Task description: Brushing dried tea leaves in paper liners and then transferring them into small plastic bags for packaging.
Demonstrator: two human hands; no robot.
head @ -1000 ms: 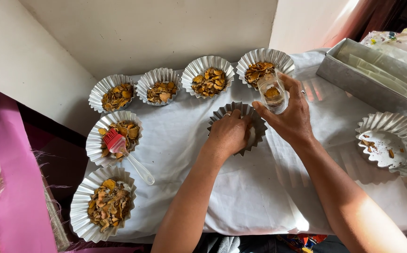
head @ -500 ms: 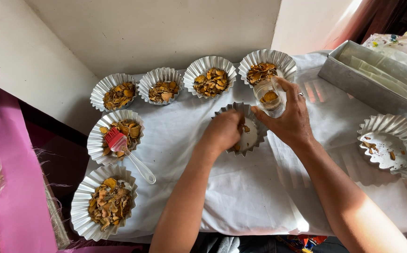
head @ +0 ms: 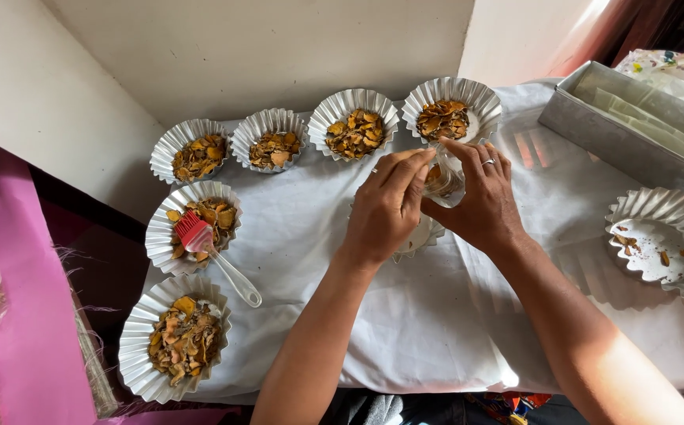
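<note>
Over centre of white cloth (head: 318,260), head view: your right hand (head: 480,201) closed around small clear cup (head: 444,182) of orange-brown flakes. Your left hand (head: 385,208) at cup rim, fingers pinched together there. Cup hovers above fluted foil mould (head: 420,236), mostly hidden beneath hands. Risk, judging by this: tilt cup off-centre, flakes scatter onto cloth; elbow sweep could knock red brush (head: 200,240).
</note>
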